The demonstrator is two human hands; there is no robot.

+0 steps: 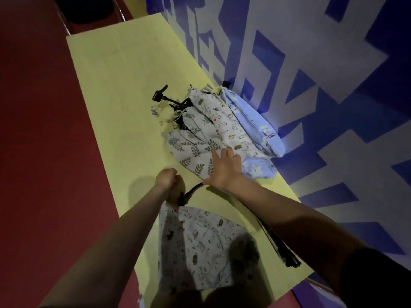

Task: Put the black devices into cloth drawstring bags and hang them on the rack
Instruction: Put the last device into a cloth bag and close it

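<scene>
Yellow table (115, 90); left hand (168, 177) grips printed bag (200, 247); no legible writing.

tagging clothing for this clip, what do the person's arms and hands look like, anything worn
Both forearms are bare, and the left hand and right hand wear no gloves, rings or watch that show. A dark short sleeve covers the right upper arm. The left arm shows no sleeve in frame.

1. Pale yellow-green flat tabletop (115, 90): smooth, matt, faintly scuffed.
2. White leaf-print cloth drawstring bag (191, 150): soft woven fabric, creased, matt.
3. Light blue floral cloth bag (255, 123): matt, rumpled.
4. Black jointed device (159, 95): hard, looks plastic, dull sheen.
5. Dark red floor (37, 130): matt.
</scene>
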